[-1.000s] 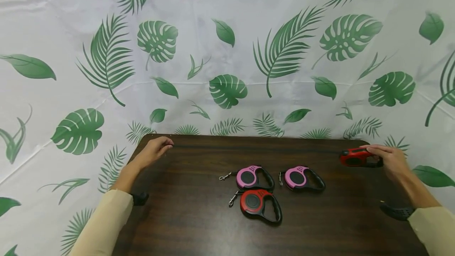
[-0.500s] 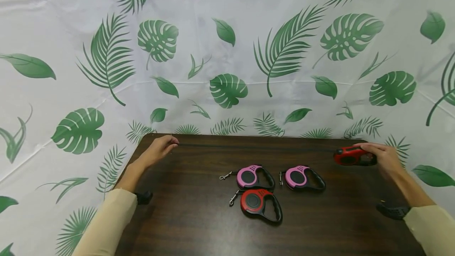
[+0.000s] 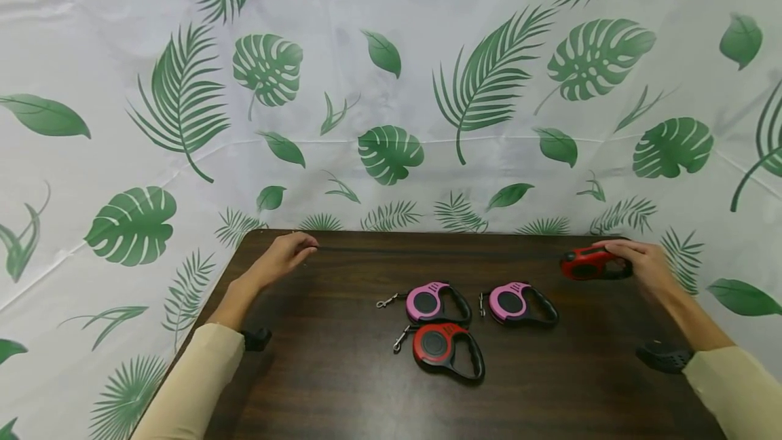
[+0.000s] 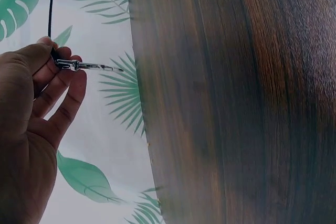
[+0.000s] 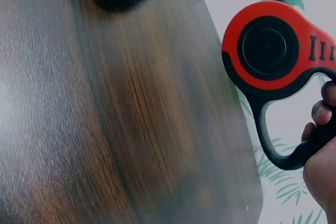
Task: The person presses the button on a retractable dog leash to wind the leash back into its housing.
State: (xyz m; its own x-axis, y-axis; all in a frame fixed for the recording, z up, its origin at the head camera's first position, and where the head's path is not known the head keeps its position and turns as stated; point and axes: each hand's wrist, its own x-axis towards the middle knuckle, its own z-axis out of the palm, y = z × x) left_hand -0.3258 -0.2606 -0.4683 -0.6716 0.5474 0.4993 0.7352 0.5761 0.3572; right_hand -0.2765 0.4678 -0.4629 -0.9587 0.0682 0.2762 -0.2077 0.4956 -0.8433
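Note:
My right hand (image 3: 647,265) grips the black handle of a red-and-black retractable dog leash (image 5: 231,30), its fingers curled through the loop. From its casing a thin black cord (image 3: 440,252) stretches level across the far side of the table to my left hand (image 3: 287,257). There my thumb and fingers pinch the cord's end beside a silver metal clip (image 4: 68,65), which points toward the table in the left wrist view. Both hands are raised over the table's far part, wide apart.
Two pink leashes (image 3: 423,303) and a second red leash (image 3: 432,345) lie mid-table, their clips pointing left. The dark wooden table (image 3: 342,392) ends at a white cloth backdrop (image 3: 342,12) printed with green leaves.
Both hands have drawn closer together, the left moving right and the right moving left with the red leash. The stretch of cord between them is shorter. The leashes on the table stay put.

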